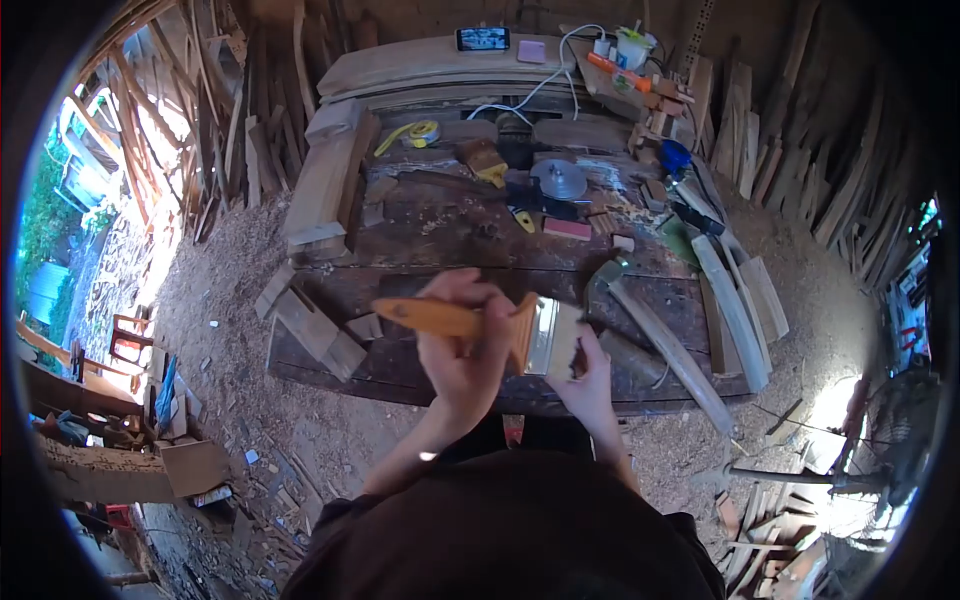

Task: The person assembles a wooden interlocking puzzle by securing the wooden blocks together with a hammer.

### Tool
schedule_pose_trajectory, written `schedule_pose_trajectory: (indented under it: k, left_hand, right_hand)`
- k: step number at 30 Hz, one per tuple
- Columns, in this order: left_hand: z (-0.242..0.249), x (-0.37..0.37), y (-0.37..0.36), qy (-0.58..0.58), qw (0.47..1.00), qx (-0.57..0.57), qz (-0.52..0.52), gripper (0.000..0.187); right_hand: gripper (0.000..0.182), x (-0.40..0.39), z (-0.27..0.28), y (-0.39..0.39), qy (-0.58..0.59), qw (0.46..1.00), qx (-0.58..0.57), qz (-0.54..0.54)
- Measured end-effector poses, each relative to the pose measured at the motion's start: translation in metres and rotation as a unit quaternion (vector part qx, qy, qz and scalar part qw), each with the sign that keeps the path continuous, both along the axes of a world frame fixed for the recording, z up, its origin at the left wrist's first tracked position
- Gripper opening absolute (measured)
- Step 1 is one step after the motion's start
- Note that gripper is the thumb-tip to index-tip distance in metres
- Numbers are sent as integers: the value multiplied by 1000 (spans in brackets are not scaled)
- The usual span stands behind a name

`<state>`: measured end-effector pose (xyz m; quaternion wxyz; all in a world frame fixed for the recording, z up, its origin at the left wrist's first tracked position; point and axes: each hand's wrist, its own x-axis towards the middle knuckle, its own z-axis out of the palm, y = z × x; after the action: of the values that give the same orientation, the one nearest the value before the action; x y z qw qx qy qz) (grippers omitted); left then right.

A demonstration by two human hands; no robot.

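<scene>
Probably light, the brush (541,336) is over the near edge of the worktop (675,300); the left grip (464,345) wraps its stiff-looking handle (425,317), the surest hold; the right grip (589,380), curled, meets likely springy bristles (565,347), pinch unclear.

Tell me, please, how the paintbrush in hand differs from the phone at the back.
The paintbrush is gripped in the left hand, while the phone rests on a plank. The paintbrush has a long orange handle; the phone is a flat, dark-edged rectangle with a lit screen.
</scene>
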<state>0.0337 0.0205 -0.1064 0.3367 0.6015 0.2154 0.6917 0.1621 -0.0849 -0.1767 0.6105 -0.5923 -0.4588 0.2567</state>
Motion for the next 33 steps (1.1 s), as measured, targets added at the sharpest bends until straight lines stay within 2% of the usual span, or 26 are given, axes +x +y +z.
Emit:
schedule_pose_trajectory:
  k: [2, 3, 5, 6, 7, 8, 10, 11, 12, 14, 15, 17, 18, 20, 21, 22, 23, 24, 26, 28, 30, 33]
  left_hand:
    - [-8, -2, -6, 70, 995, -33, -70, 30]
    - [-28, -13, 11, 129, 991, 40, 9, 31]
    - [-12, -44, 19, 14, 990, -136, 39, 29]
    - [-13, -58, 26, 16, 990, -135, 44, 29]
    - [-16, -72, 33, 41, 986, -118, 107, 28]
    - [-16, -80, 36, 66, 978, -100, 169, 27]
    - [-15, -83, 32, 33, 982, -97, 162, 27]
    - [-15, -82, 28, -1, 984, -99, 147, 27]
    - [-15, -77, 24, 4, 984, -99, 148, 27]
    - [-15, -61, 19, 9, 991, -72, 110, 27]
    - [-9, -57, 16, 19, 994, -64, 87, 28]
    - [1, -50, 12, -24, 995, -80, 56, 28]
    - [6, -47, 12, -63, 993, -97, 28, 28]
    - [12, -40, 13, -89, 991, -98, 2, 29]
    - [12, -37, 12, -107, 989, -101, -25, 29]
    - [10, -32, 10, -113, 988, -102, -23, 29]
    - [5, -24, 9, -89, 987, -115, -70, 30]
    - [0, -17, 10, -64, 983, -126, -116, 31]
    - [-14, -12, 9, -36, 985, -121, -120, 32]
    - [-26, -19, 10, 2, 980, -172, -104, 32]
    - [-33, -32, 19, 1, 982, -163, -92, 31]
    - [-14, -43, 24, -15, 992, -129, 10, 28]
  right_hand:
    - [51, 1, 1, -3, -19, 999, -28, 1]
    - [53, 1, 6, -2, -94, 996, 0, -11]
    - [52, -1, 2, 4, -97, 995, 31, -14]
    - [52, -3, 1, 7, -101, 993, 59, -12]
    - [61, -5, 7, 8, -29, 998, 57, 25]
    - [61, -6, 18, 10, -27, 997, 59, 31]
    - [69, -7, 61, 17, -258, 966, 31, 10]
    - [73, -7, 71, 20, -334, 942, 26, 25]
    - [73, -10, 74, 23, -330, 943, 25, 26]
    - [65, -14, 79, 29, -425, 903, -59, 15]
    - [65, -11, 81, 31, -427, 902, -59, 12]
    - [63, 0, 84, 35, -347, 926, -69, 134]
    - [63, 4, 84, 35, -354, 923, -67, 133]
    - [49, 8, 79, 29, -264, 958, 38, 107]
    - [49, 9, 69, 25, -271, 956, 36, 110]
    - [47, 10, 52, 21, -145, 984, 14, 102]
    - [46, 11, 38, 19, -17, 996, -7, 91]
    - [46, 12, 27, 16, -22, 995, -6, 93]
    - [47, 12, 6, 11, 65, 993, 61, 82]
    - [51, 15, -1, 4, 61, 993, 59, 86]
    - [52, 15, 1, -3, 42, 994, 61, 81]
    - [52, 14, -3, -3, 68, 993, 61, 77]
